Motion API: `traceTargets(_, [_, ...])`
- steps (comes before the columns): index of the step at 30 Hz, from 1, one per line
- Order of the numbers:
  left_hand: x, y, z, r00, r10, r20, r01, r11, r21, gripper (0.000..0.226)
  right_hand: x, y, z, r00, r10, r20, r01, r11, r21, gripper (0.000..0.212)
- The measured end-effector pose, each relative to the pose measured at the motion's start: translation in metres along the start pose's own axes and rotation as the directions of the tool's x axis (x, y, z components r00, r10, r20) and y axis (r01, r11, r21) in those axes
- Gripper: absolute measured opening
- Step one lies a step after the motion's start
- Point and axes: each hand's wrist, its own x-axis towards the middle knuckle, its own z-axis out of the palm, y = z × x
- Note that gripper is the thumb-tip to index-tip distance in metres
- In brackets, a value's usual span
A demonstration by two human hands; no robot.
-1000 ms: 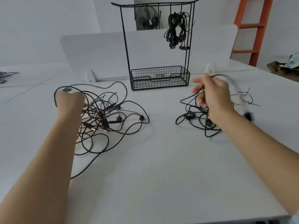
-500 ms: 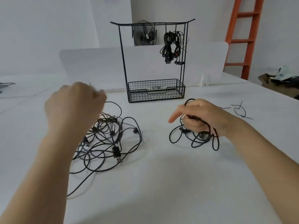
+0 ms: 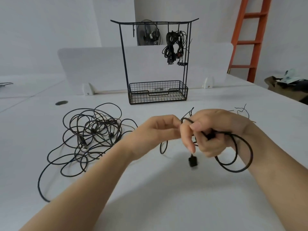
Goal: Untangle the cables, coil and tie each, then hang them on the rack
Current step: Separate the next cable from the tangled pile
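My right hand (image 3: 216,130) grips a black cable (image 3: 240,164) bunched into loose loops that hang below the wrist, a black plug (image 3: 192,161) dangling from it. My left hand (image 3: 160,129) meets it in front of me, its fingers curled at the cable's upper loop. A tangled pile of black cables (image 3: 93,135) lies on the white table (image 3: 166,197) to the left. The black wire rack (image 3: 156,64) stands at the back, with two coiled bundles (image 3: 174,45) hanging from hooks at its right end.
Thin black twist ties (image 3: 241,111) lie on the table behind my right hand. A white divider panel (image 3: 93,67) runs behind the rack. An orange ladder (image 3: 250,39) stands at the back right, a cardboard box (image 3: 286,88) beside it. A round grommet hole (image 3: 61,102) sits far left.
My left hand left the tangled pile and came across to my right hand. My right hand lifted its cable off the table and drew it toward me.
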Motion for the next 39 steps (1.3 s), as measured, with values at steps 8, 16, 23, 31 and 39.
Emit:
traceTargets(8, [0.009, 0.011, 0.011, 0.695, 0.320, -0.644, -0.288, 0.944, 0.158, 0.013, 0.005, 0.006, -0.002, 0.990, 0.077, -0.117, -0.082, 0.996, -0.040, 0.026])
traceTargets(16, [-0.001, 0.023, -0.023, 0.602, 0.128, -0.788, -0.088, 0.992, 0.094, 0.026, 0.014, 0.010, -0.006, 0.879, 0.025, -0.476, -0.091, 0.989, -0.117, 0.032])
traceTargets(23, [-0.003, -0.002, -0.029, 0.777, -0.412, -0.476, 0.448, 0.893, -0.042, 0.076, 0.036, 0.023, -0.008, 0.551, -0.158, -0.819, -0.216, 0.922, -0.323, 0.023])
traceTargets(31, [-0.004, -0.009, -0.039, 0.809, -0.479, -0.341, 0.231, 0.793, -0.564, 0.081, 0.050, 0.034, -0.006, 0.557, -0.149, -0.817, -0.281, 0.892, -0.354, 0.023])
traceTargets(39, [0.000, -0.014, -0.037, 0.738, -0.450, -0.502, -0.048, 0.708, -0.705, 0.049, 0.058, 0.039, -0.003, 0.577, -0.011, -0.817, -0.324, 0.915, -0.241, 0.031])
